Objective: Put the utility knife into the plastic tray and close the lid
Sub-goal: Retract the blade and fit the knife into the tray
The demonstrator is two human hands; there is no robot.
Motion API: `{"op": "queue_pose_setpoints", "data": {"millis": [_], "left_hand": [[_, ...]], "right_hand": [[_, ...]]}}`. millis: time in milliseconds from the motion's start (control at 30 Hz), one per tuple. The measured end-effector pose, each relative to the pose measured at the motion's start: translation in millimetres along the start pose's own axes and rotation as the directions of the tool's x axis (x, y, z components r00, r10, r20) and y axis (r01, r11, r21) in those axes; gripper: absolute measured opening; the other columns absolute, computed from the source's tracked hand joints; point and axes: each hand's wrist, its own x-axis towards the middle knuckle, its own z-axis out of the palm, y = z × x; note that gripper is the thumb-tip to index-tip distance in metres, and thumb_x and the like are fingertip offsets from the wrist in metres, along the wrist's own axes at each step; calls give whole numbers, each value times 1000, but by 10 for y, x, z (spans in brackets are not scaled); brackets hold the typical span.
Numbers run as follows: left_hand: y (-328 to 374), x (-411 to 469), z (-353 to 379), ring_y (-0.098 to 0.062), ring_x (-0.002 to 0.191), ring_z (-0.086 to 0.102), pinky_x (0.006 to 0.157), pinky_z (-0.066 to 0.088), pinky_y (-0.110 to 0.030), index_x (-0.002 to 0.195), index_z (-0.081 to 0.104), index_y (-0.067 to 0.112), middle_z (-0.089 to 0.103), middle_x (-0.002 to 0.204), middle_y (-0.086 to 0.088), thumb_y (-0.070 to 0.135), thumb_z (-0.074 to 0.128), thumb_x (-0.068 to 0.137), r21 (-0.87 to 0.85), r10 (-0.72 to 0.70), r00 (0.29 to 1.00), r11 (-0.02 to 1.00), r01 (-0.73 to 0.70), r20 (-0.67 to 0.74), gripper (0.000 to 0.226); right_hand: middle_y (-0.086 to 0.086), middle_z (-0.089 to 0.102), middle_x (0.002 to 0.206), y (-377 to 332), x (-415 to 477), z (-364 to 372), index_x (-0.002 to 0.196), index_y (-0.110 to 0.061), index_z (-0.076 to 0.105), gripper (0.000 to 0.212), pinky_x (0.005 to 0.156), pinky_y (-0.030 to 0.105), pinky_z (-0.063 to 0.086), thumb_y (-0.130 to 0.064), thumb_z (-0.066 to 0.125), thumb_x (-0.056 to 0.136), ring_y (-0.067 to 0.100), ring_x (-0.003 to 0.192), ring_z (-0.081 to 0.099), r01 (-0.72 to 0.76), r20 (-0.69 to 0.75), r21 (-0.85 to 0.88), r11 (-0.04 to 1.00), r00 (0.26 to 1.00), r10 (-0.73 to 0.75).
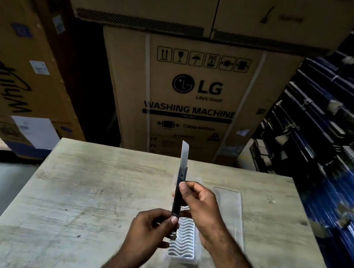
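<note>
The utility knife (pixel 182 171) is held above the table, pointing away from me, with its long silver blade extended. My left hand (pixel 151 234) grips the near end of its dark handle. My right hand (pixel 200 204) pinches the handle higher up, near the blade end. Beneath the hands lies the clear plastic tray (pixel 183 241), with a wavy ribbed bottom, lengthwise on the table. Its transparent lid (pixel 229 211) lies open and flat to the tray's right. My hands hide the far part of the tray.
The tray rests on a pale wooden table (pixel 91 201). Behind the table stand stacked cardboard appliance boxes (pixel 196 95). Another tilted box (pixel 13 75) leans at the left. Blue bundled stock (pixel 336 147) is piled along the right side.
</note>
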Motion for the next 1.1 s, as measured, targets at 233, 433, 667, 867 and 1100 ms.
{"op": "queue_pose_setpoints", "data": {"millis": [233,433,667,867,1100], "left_hand": [[-24,-97,235,-22,73,79,60,61,-34,98,80,10,80,86,-11,16,70,95,-72,-11,999,997,13,30,12],[-25,-155,364,-12,71,71,70,60,-29,106,83,23,78,80,3,-6,77,84,-120,62,994,992,-51,94,36],[-67,-114,451,-16,77,74,73,60,-26,118,78,15,80,84,-2,-12,79,79,-146,104,994,985,-97,43,48],[-89,-98,493,-15,75,72,71,59,-25,119,78,13,79,81,0,-10,80,79,-125,117,993,986,-113,24,46],[-107,-84,500,-14,71,70,68,59,-24,120,77,11,78,89,-17,-9,80,79,-109,134,991,985,-132,15,46]], "right_hand": [[10,75,83,-35,-94,-252,96,-11,74,19,62,34,57,-26,63,98,16,75,68,6,-20,-30,1000,1000,-6],[4,75,80,-68,-55,-375,95,-9,73,19,62,42,59,-25,63,97,16,71,68,-15,-47,7,1000,999,15],[3,76,81,-76,-16,-446,97,-9,73,22,61,42,60,-28,63,98,14,68,69,-10,-30,5,1000,999,10],[9,74,86,-80,-38,-486,99,-8,73,20,55,34,59,-25,63,98,14,71,68,-4,-25,26,1000,1000,5],[10,79,99,-27,-91,-516,111,-18,72,17,64,31,60,-16,61,98,11,79,72,-9,20,66,998,1000,8]]}}
